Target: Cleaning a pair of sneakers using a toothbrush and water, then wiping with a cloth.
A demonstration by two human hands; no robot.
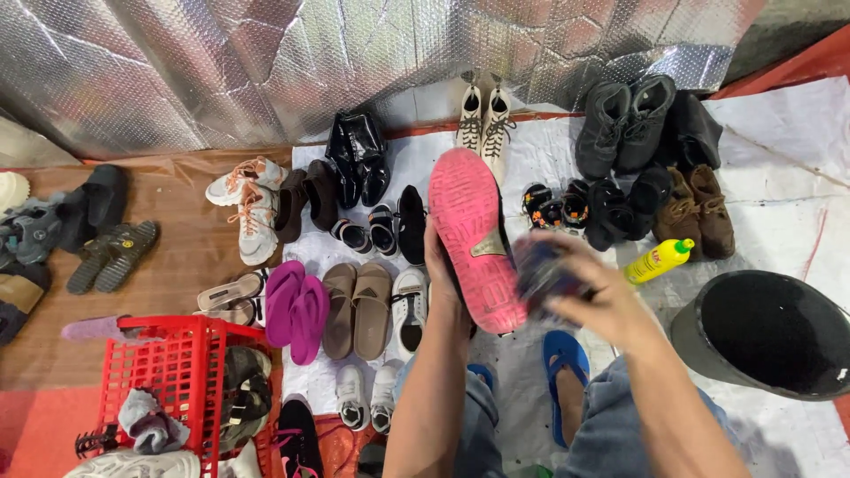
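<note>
Head view, looking down past your knees: your left hand (pixel 440 265) is wrapped around the edge of a shoe (pixel 474 239), fingers closed on it, holding it up with its sole turned towards you. That sole is bright pink with a fine ridged tread across the forefoot and heel, and a small tan, wedge-shaped patch at the arch; the dark upper barely shows along the left edge. The shoe sits in mid-air at the centre of the frame, above the white sheet (pixel 779 204), toe pointing away from you.

Your right hand (pixel 589 296) is curled shut around a dark, blurred object (pixel 542 273), held just beside the lower right edge of the pink sole; what the object is cannot be told, and whether it touches the sole is unclear.

Just right of that hand lies a yellow bottle (pixel 656 261) with a green cap, and beyond it a black bucket (pixel 766 332). Rows of shoes and sandals cover the sheet ahead, among them magenta flip-flops (pixel 297 305) and tan slides (pixel 356 308). A red basket (pixel 173 372) holding more footwear stands at your lower left.
</note>
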